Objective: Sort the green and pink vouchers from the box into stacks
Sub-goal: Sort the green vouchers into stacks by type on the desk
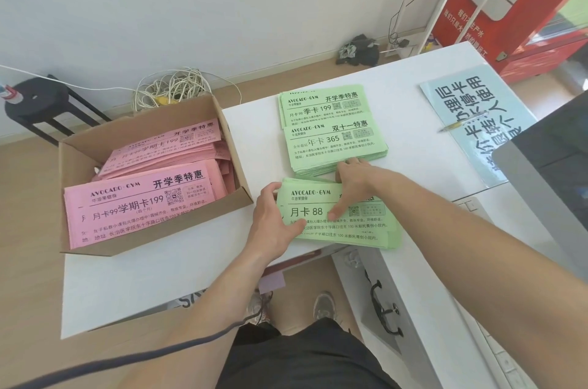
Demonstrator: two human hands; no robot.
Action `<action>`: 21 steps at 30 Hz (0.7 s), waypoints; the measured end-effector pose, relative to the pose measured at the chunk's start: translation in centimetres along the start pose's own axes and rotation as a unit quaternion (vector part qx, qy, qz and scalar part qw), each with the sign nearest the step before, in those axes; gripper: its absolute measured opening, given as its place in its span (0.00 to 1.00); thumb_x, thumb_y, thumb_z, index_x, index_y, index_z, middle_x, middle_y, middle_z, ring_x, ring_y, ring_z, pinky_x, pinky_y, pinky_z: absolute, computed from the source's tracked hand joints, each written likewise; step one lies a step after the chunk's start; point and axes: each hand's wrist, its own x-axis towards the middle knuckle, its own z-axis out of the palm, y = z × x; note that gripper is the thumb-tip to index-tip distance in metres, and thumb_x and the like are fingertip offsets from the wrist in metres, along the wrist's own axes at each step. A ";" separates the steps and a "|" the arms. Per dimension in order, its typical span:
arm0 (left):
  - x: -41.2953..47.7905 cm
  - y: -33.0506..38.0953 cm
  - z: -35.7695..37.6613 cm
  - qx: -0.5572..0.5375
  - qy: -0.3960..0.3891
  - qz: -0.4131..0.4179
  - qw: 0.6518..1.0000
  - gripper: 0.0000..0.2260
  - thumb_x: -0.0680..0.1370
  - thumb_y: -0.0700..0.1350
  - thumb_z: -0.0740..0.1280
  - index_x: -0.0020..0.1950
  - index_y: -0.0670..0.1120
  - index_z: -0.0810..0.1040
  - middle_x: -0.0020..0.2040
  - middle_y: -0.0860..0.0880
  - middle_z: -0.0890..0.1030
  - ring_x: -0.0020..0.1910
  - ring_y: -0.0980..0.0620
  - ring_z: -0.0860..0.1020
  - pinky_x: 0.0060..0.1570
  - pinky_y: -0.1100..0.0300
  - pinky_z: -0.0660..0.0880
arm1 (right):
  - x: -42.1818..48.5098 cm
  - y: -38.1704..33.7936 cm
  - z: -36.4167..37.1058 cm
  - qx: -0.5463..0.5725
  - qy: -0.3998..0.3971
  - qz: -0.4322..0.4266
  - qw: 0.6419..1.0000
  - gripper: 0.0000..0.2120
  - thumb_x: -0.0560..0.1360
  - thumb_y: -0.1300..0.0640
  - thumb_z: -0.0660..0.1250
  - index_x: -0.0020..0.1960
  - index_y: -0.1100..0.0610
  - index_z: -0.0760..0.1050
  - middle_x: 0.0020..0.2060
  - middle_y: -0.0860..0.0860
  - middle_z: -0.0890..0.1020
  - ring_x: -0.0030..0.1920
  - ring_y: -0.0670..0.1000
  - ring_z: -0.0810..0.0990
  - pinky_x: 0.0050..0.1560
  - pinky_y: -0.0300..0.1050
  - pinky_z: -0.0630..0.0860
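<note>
A cardboard box (152,239) on the white table's left holds pink vouchers (143,201) in loose piles. Right of it lie three green stacks: a far green stack (321,105), a middle green stack (337,147) overlapping it, and a near green stack (366,229) at the table's front edge. My left hand (273,223) holds the near stack's left edge, thumb along the top corner and fingers on the paper. My right hand (356,182) lies across the near stack's top edge, its thumb pressing the top sheet and its fingertips touching the middle stack.
A blue printed sign (477,121) with a pen (450,127) on it lies at the table's right. A grey monitor (541,185) stands further right. On the floor behind are a cable coil (171,86) and a black stool (38,102). A red cabinet (521,7) stands far right.
</note>
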 end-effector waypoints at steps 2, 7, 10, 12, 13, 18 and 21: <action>0.1 0.0 0.0 -0.002 0.000 0.001 1.000 0.38 0.71 0.47 0.78 0.73 0.52 0.58 0.68 0.51 0.69 0.67 0.51 0.68 0.68 0.48 0.70 | 0.1 0.0 0.1 0.002 0.007 -0.001 1.000 0.49 0.53 0.27 0.80 0.63 0.51 0.67 0.62 0.48 0.74 0.60 0.53 0.71 0.62 0.55 0.71; 0.0 0.0 -0.1 -0.002 0.000 0.000 1.000 0.38 0.71 0.47 0.78 0.73 0.52 0.58 0.68 0.51 0.69 0.67 0.52 0.68 0.68 0.50 0.70 | 0.2 0.0 0.1 0.000 0.007 0.003 1.000 0.50 0.52 0.26 0.79 0.64 0.50 0.67 0.61 0.47 0.74 0.61 0.53 0.72 0.66 0.59 0.68; 0.0 -0.1 -0.1 -0.006 0.001 -0.001 1.000 0.38 0.71 0.47 0.78 0.73 0.53 0.58 0.67 0.51 0.70 0.66 0.52 0.69 0.67 0.50 0.70 | 0.3 0.0 0.0 -0.001 -0.007 0.002 1.000 0.49 0.52 0.26 0.79 0.62 0.50 0.67 0.60 0.48 0.75 0.59 0.53 0.71 0.64 0.57 0.70; 0.0 -0.1 -0.1 -0.010 -0.001 -0.003 1.000 0.38 0.71 0.47 0.78 0.72 0.54 0.58 0.66 0.51 0.70 0.65 0.53 0.69 0.67 0.51 0.71 | 0.3 -0.1 -0.1 0.004 -0.012 0.001 1.000 0.50 0.52 0.27 0.79 0.63 0.51 0.67 0.62 0.49 0.74 0.61 0.54 0.71 0.64 0.57 0.71; 0.0 -0.1 -0.1 -0.011 -0.001 -0.003 1.000 0.38 0.71 0.47 0.78 0.72 0.54 0.58 0.66 0.51 0.70 0.65 0.53 0.69 0.67 0.51 0.71 | 0.3 -0.2 -0.2 0.003 -0.013 0.000 1.000 0.50 0.53 0.27 0.80 0.64 0.51 0.67 0.64 0.49 0.73 0.63 0.54 0.70 0.65 0.57 0.70; 0.0 -0.3 -0.1 -0.011 -0.002 -0.004 1.000 0.38 0.71 0.47 0.78 0.71 0.56 0.58 0.67 0.51 0.70 0.66 0.52 0.69 0.68 0.49 0.71 | -0.1 -0.3 -0.1 0.003 0.002 -0.006 1.000 0.49 0.56 0.30 0.81 0.66 0.53 0.67 0.66 0.51 0.70 0.68 0.55 0.67 0.67 0.56 0.69; 0.0 -0.3 -0.1 -0.011 -0.001 -0.003 1.000 0.37 0.71 0.48 0.78 0.71 0.58 0.58 0.67 0.51 0.71 0.66 0.52 0.70 0.68 0.48 0.71 | -0.3 -0.4 0.1 0.017 0.011 -0.011 1.000 0.46 0.56 0.31 0.81 0.64 0.53 0.68 0.61 0.49 0.74 0.59 0.53 0.73 0.57 0.51 0.72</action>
